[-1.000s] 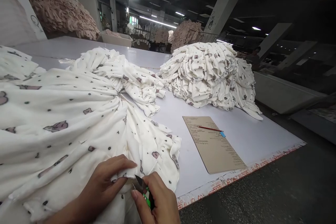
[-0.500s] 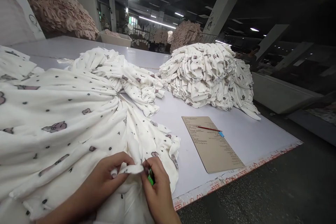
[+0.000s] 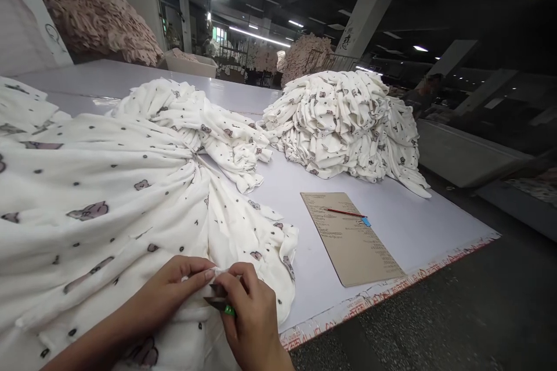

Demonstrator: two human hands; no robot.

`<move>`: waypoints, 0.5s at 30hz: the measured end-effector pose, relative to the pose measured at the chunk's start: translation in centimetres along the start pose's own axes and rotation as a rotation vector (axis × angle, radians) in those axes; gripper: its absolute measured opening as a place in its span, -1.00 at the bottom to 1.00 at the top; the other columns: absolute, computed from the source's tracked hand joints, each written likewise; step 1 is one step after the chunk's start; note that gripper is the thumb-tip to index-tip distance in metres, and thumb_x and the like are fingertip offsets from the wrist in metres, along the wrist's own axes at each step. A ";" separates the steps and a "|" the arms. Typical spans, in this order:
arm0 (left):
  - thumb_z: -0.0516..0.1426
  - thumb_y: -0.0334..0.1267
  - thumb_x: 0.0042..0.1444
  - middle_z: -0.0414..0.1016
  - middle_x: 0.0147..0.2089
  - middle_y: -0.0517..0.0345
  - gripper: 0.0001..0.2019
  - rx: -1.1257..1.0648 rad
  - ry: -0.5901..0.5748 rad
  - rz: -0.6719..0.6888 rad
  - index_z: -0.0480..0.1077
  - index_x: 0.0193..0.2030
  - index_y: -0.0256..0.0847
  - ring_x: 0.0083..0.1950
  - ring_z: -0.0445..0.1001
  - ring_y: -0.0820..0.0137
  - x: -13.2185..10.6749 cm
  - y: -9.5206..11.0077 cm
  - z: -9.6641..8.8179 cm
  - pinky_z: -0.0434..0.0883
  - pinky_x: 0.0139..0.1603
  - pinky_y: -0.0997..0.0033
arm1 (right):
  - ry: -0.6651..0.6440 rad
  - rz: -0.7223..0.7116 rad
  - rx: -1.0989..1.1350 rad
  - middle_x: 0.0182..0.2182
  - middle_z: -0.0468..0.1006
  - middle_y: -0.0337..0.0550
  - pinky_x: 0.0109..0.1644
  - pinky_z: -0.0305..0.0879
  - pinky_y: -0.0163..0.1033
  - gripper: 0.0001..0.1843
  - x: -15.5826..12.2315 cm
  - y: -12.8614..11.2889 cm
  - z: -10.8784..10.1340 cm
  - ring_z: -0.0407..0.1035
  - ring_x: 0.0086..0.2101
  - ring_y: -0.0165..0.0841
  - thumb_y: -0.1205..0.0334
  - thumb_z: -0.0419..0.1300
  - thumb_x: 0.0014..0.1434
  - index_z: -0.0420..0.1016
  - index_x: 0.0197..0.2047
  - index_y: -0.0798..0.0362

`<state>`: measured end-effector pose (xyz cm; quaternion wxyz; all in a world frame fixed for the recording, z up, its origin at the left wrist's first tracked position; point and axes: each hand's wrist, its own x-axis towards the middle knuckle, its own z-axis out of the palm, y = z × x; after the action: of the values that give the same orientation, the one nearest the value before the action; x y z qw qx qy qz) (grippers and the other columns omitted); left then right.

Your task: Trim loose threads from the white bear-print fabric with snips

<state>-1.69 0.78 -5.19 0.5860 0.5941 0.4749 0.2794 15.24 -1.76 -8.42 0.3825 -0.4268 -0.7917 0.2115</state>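
White fabric (image 3: 130,226) with pinkish bear prints and small dark dots lies gathered in folds across the left of the table. My left hand (image 3: 174,284) pinches a bit of this fabric between thumb and fingers. Close against it, my right hand (image 3: 252,307) holds small thread snips (image 3: 216,298) with dark blades and a green part in the palm. The blades point left, apart at the tips, just below the pinched fabric. My right thumb and forefinger also meet at the fabric's edge.
On the pale table (image 3: 300,278) lies a brown board (image 3: 357,243) with writing, and a red pencil (image 3: 346,213) on it. Behind stands a tall pile of matching fabric (image 3: 335,127). A grey bin (image 3: 470,153) is at the right; a person (image 3: 424,95) is beyond it.
My hands have come closer together at the fabric's edge, the right one shifting slightly left. The snips' blades now show, where before mostly their green part did.
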 end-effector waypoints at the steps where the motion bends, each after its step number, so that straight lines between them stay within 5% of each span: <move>1: 0.05 -0.08 0.17 0.58 -0.33 0.14 -0.68 0.016 0.004 0.003 0.54 -0.34 -0.22 -0.19 0.49 0.24 0.0 -0.1 0.0 0.39 -0.15 0.43 | 0.010 0.011 0.010 -0.29 0.40 -0.06 -0.39 0.22 -0.22 -0.57 0.1 0.1 0.0 0.34 -0.40 -0.25 0.51 0.02 -0.05 0.45 -0.11 0.06; 5: 0.09 -0.08 0.13 0.58 -0.30 0.17 -0.74 0.129 0.048 0.022 0.54 -0.30 -0.16 -0.17 0.48 0.25 -0.3 -0.5 0.3 0.37 -0.14 0.46 | 0.068 0.127 0.128 -0.35 0.35 -0.15 -0.34 0.23 -0.28 -0.85 0.8 0.2 -0.4 0.33 -0.36 -0.32 0.43 -0.01 0.16 0.33 -0.29 0.04; 10: 0.12 -0.07 0.11 0.52 -0.36 0.19 -0.76 0.221 0.059 0.049 0.50 -0.30 -0.17 -0.27 0.43 0.30 -0.3 -1.1 0.6 0.34 -0.26 0.48 | 0.101 0.251 0.193 -0.36 0.32 -0.21 -0.27 0.23 -0.28 -0.84 0.8 0.3 -0.9 0.31 -0.33 -0.34 0.32 0.00 0.29 0.26 -0.36 0.00; 15: 0.07 0.00 0.15 0.47 -0.41 0.19 -0.68 0.204 0.077 0.038 0.47 -0.35 -0.21 -0.30 0.40 0.33 -0.2 -0.7 0.5 0.32 -0.28 0.48 | 0.133 0.322 0.258 -0.27 0.32 -0.18 -0.21 0.24 -0.27 -0.89 -0.6 0.1 -0.7 0.30 -0.25 -0.31 0.23 0.09 0.25 0.29 -0.15 0.01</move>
<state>-1.50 0.27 -5.94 0.4984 0.6483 0.5119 0.2633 16.05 -2.18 -8.30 0.4466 -0.5081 -0.6528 0.3410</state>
